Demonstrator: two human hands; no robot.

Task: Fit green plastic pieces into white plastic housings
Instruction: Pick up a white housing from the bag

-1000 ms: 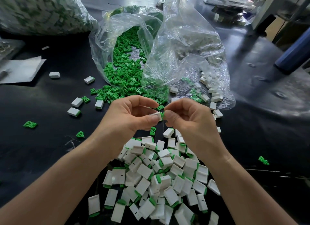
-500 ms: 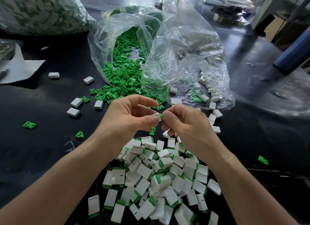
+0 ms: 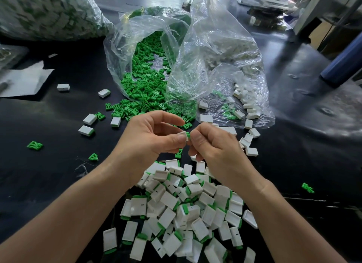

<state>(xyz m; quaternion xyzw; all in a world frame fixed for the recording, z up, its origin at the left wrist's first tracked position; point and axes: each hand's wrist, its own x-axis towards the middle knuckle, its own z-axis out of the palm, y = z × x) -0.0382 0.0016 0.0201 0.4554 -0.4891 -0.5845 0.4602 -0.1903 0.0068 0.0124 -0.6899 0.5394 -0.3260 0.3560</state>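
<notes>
My left hand [image 3: 148,135] pinches a small white housing [image 3: 183,135] between thumb and fingers, above the black table. My right hand [image 3: 213,145] meets it from the right, fingertips closed on a green piece [image 3: 188,135] that pokes out at the housing's open end. Below my hands lies a heap of white housings with green pieces showing at their ends [image 3: 186,208]. Beyond my hands a clear bag spills loose green pieces [image 3: 145,90], and a second clear bag holds empty white housings [image 3: 244,98].
Stray housings [image 3: 86,129] and green pieces [image 3: 34,145] dot the black table [image 3: 49,174] at left. A large filled bag [image 3: 49,13] sits far left, white paper [image 3: 21,82] beside it. A blue cylinder [image 3: 344,66] and equipment stand at the right.
My hands stay together at the same spot; the right fingers have shifted slightly on the green piece at the housing's end. The view has tilted a little.
</notes>
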